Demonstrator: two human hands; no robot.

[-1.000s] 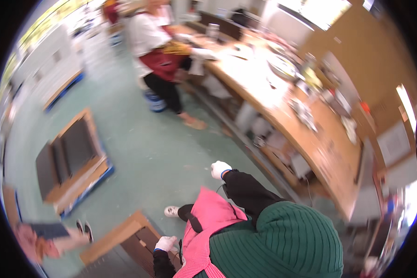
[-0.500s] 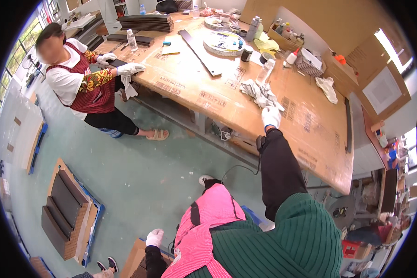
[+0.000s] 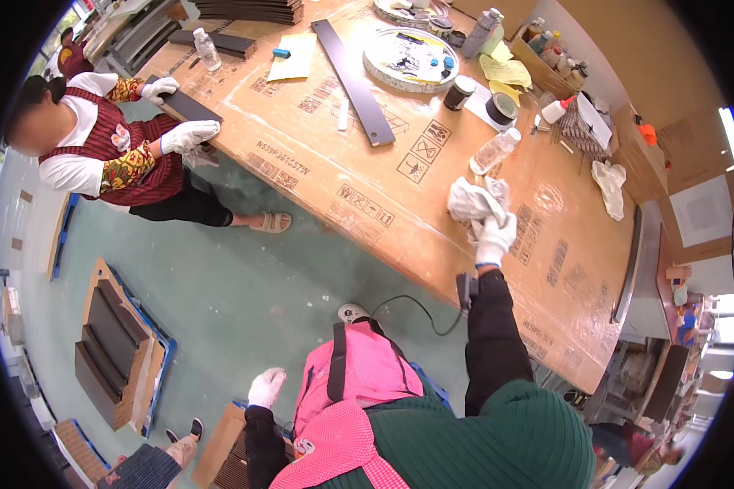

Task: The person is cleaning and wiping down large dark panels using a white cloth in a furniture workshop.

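My right hand (image 3: 495, 239), in a white glove, grips a bunched white rag (image 3: 471, 200) over the cardboard-covered table (image 3: 302, 213). Just beyond the rag a clear plastic bottle (image 3: 495, 151) lies on its side. Farther left, a long dark strip board (image 3: 355, 85) rests flat next to a round tray (image 3: 371, 72) smeared with paint. Down by my left side hangs my left hand (image 3: 267, 387), also gloved, its fingers loosely curled with nothing visible in them. It is near a cardboard box (image 3: 218, 448) on the floor.
Across the table's left corner, a co-worker (image 3: 98, 147) in gloves holds a dark board (image 3: 189, 106). Dark jars (image 3: 460, 93), a white squeeze bottle (image 3: 555, 110) and a crumpled white cloth (image 3: 609, 189) stand or lie around the tray's right. A pallet of dark boards (image 3: 110, 350) sits on the floor.
My right hand has gathered the rag, which lay spread out before, into a bunch. The view has shifted closer over the table. The co-worker's board shows more now.
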